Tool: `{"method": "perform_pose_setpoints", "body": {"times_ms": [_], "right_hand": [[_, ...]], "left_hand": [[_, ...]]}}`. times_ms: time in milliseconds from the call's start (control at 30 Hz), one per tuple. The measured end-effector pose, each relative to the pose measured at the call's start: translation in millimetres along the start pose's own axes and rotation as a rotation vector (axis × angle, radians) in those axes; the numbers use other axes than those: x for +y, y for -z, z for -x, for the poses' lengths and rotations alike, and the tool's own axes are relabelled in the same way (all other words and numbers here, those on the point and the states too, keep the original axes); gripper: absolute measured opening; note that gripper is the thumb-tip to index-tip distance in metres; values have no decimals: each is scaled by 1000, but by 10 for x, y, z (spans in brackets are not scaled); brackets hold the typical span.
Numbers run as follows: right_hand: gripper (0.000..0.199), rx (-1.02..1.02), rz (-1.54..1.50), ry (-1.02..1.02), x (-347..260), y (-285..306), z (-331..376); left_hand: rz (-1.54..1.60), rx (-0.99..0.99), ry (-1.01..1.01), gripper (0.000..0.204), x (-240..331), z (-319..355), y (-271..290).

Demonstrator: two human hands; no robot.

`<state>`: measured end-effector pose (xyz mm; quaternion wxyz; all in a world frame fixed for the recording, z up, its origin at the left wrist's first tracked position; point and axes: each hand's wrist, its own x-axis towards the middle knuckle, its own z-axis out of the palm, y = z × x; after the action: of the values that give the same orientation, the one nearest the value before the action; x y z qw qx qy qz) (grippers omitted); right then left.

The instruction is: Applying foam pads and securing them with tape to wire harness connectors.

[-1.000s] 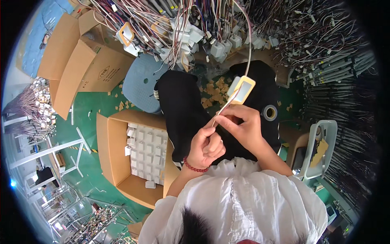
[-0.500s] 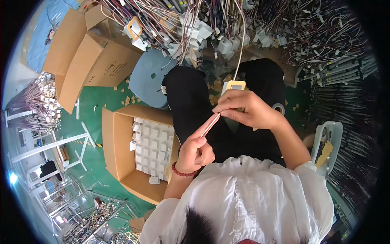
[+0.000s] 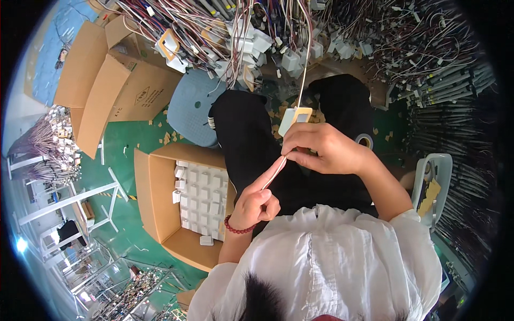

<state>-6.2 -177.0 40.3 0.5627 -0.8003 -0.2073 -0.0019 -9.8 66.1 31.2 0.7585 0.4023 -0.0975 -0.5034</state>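
My left hand [image 3: 256,206] is curled, its index finger stretched forward with a thin pale cable [image 3: 275,174] lying along it and the thumb pressed down near the base. At that fingertip my right hand [image 3: 331,151] pinches the cable between thumb and fingers. Just beyond the right hand is a small white box-shaped part [image 3: 286,123] with a yellowish frame on its face. From it a pale lead [image 3: 305,80] runs up to the hanging wires. The cable's path beneath my right fingers is hidden.
An open cardboard box [image 3: 149,195] holding rows of white blocks stands left of my legs. Behind it are a blue stool [image 3: 187,115] and another open carton [image 3: 142,91]. Dense wire bundles [image 3: 428,53] hang ahead and right. A tape roll [image 3: 364,141] and a pale plastic bin [image 3: 442,182] are at right.
The white part has shifted left and slightly down and turned, with more of its side showing. Both hands keep their grip and have moved only slightly.
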Motion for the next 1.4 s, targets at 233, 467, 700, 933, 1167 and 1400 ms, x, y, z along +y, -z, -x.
{"method": "perform_pose_setpoints", "body": {"times_ms": [233,467,700,933,1167,1400], "right_hand": [[15,-1,-85,37,57,17,49],[10,3,56,36,50,17,121],[10,147,535,141,-3,-180,297],[14,176,660,74,4,-265,496],[19,195,668,38,19,-321,594],[32,470,481,-28,-28,-200,756]], "left_hand": [[14,-60,-25,64,-30,0,45],[-188,0,45,63,-6,-33,-24],[-1379,298,-339,33,207,-331,-92],[-1294,411,-295,9,-121,-577,-202],[-742,324,24,14,-244,-563,-111],[-506,514,-51,17,-452,-660,-286]]}}
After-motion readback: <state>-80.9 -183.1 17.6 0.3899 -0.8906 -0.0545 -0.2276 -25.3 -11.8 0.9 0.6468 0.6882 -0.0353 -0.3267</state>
